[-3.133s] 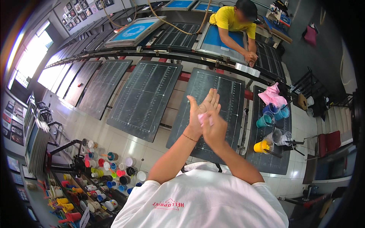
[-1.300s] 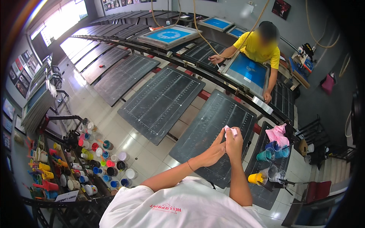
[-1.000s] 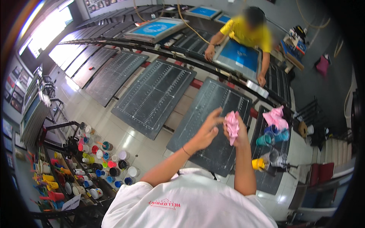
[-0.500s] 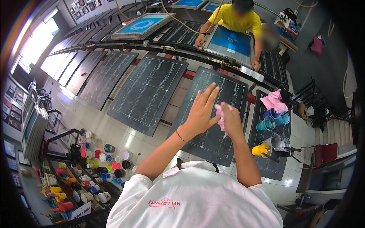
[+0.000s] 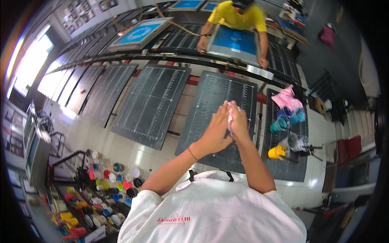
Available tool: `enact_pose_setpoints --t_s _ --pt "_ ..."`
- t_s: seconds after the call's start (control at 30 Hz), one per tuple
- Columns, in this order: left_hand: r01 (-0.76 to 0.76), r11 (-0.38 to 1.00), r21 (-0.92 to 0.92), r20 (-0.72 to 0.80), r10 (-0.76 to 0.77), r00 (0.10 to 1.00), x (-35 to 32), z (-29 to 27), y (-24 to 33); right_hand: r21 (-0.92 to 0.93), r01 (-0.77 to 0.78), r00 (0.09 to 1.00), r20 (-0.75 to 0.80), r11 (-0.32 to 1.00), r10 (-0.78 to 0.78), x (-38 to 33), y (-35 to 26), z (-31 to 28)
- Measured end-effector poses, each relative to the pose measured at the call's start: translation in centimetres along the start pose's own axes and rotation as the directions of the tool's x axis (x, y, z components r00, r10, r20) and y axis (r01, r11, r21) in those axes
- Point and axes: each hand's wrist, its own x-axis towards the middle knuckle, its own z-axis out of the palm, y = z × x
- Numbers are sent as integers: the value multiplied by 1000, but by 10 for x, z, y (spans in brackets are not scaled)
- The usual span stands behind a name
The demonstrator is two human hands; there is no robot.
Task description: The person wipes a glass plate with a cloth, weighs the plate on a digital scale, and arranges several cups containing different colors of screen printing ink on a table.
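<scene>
My left hand point(image 5: 215, 128) and my right hand point(image 5: 239, 123) are pressed palm to palm in front of me, with a small pink cloth point(image 5: 230, 114) squeezed between them. Only a thin edge of the cloth shows between the palms. Both hands hover above a dark printing board point(image 5: 210, 101) with white grid lines. My white shirt fills the lower part of the view.
More dark boards point(image 5: 152, 103) lie in a row to the left. Cups of ink point(image 5: 288, 117), a yellow cup point(image 5: 276, 152) and a pink rag point(image 5: 286, 98) sit on the board at right. A person in a yellow shirt point(image 5: 239, 16) works a blue screen frame point(image 5: 235, 42). Many paint pots point(image 5: 109, 182) stand lower left.
The pink cloth hung loose from my right hand a second ago; now both palms have closed flat around it. The view has shifted slightly.
</scene>
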Motion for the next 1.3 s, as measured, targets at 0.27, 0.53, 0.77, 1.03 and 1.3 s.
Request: enact_pose_setpoints --t_s 0.27,0.53,0.77,1.03,1.3 --pt "36 996 -79 367 -5 930 -49 0 -17 -500 98 972 -137 861 -190 22 91 -86" --pt "423 890 -172 296 -363 884 -100 39 -66 -843 157 902 -91 514 -423 -59 103 -160" --pt "519 807 -282 239 -465 853 -91 65 -69 -680 -347 682 -656 646 -323 -136 99 -273" --pt "305 869 -389 329 -178 927 14 156 -25 -819 -294 728 -526 493 -440 -118 84 -310" --pt "324 878 -351 468 -135 874 31 218 -11 -701 -58 748 -502 711 -434 -97 91 -326"
